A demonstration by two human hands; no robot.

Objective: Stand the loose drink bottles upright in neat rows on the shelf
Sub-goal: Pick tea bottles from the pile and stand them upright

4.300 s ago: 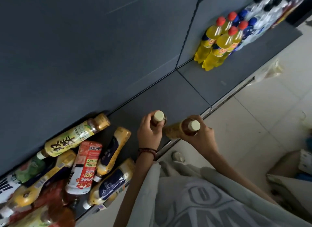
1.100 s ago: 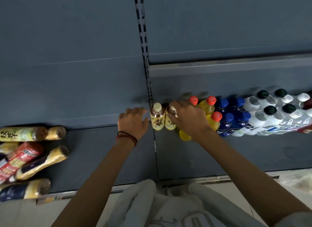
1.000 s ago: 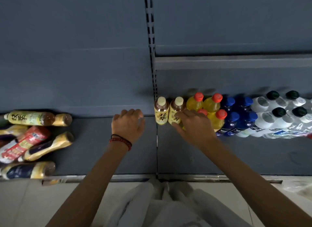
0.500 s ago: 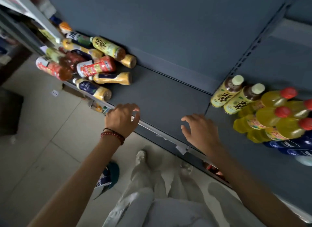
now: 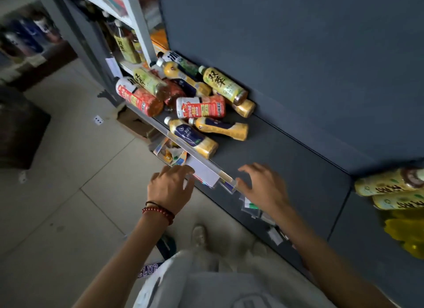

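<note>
While two tea bottles (image 5: 387, 181) are standing beside yellow bottles (image 5: 403, 234) at the right end of the shelf (image 5: 286, 158), a heap of loose bottles (image 5: 199, 107) is lying at its left end, so most of the work is remaining. The left hand (image 5: 171, 188) and right hand (image 5: 263, 190) are hovering empty, fingers spread, at the front rail (image 5: 206, 167); the bare shelf between is giving room.

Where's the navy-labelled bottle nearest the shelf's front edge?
Head view, left of centre: the navy-labelled bottle lies on its side along the shelf's front rail, with a second navy bottle just behind it.
</note>
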